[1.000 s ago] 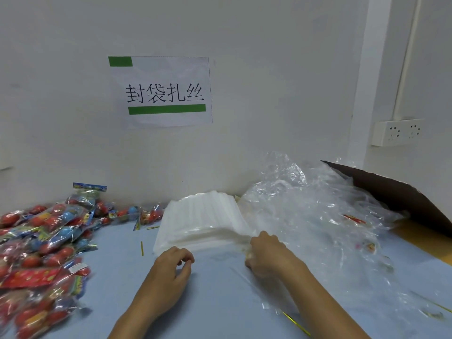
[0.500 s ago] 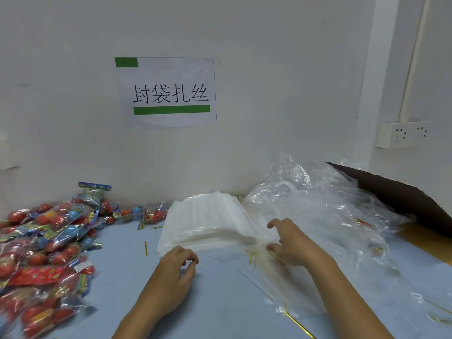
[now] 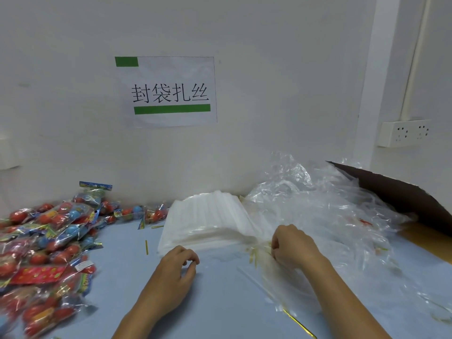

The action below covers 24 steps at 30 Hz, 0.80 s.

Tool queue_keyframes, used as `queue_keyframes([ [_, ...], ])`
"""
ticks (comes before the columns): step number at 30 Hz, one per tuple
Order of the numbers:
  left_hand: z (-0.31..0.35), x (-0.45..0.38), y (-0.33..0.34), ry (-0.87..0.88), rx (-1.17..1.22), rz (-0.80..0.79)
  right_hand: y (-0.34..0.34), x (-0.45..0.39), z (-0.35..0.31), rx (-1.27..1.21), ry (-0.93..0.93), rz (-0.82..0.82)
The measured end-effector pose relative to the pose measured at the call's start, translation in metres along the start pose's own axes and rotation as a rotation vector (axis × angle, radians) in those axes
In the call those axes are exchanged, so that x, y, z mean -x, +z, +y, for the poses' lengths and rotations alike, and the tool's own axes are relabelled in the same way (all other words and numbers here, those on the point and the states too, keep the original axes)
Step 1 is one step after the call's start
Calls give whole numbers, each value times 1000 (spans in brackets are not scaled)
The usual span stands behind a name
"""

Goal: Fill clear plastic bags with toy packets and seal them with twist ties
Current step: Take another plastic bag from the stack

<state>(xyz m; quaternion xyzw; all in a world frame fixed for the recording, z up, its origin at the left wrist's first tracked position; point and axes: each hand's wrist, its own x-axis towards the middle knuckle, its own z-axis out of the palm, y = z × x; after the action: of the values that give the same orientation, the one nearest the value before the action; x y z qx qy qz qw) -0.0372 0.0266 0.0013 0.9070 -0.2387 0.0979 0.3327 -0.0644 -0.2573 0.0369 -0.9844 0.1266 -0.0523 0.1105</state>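
A white stack of clear plastic bags point(image 3: 208, 221) lies in the middle of the blue table point(image 3: 220, 309). Toy packets point(image 3: 49, 241) with red and blue balls are heaped at the left. My left hand point(image 3: 176, 272) rests on the table just in front of the stack, fingers curled toward the thumb; whether it holds anything is unclear. My right hand point(image 3: 293, 245) is at the stack's right corner. Its fingers are curled down onto a bunch of gold twist ties point(image 3: 253, 254) that lies under thin plastic.
A big heap of crumpled clear plastic point(image 3: 330, 211) covers the right side, in front of a brown cardboard flap point(image 3: 403, 196). Loose gold ties lie on the table: one short tie point(image 3: 146, 247) and one long tie point(image 3: 298, 322). The wall stands close behind, with a socket strip point(image 3: 403, 133).
My right hand, which had its fingers spread over the plastic half a second ago, has curled them down at the gold ties. My left hand has stayed put.
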Motion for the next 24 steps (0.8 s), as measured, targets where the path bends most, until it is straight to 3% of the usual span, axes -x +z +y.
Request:
queue_keyframes([
  [9,5,-1,2,-14,116,70,3,10,-33,-96,-169,252],
  [18,10,-13,-3,-337,740,195,21,39,-93,-261,-563,462],
  [22,12,-11,-12,-543,1102,62,28,48,-110,-285,-743,547],
  [24,14,-7,-16,-512,1175,-72,31,50,-114,-272,-845,538],
])
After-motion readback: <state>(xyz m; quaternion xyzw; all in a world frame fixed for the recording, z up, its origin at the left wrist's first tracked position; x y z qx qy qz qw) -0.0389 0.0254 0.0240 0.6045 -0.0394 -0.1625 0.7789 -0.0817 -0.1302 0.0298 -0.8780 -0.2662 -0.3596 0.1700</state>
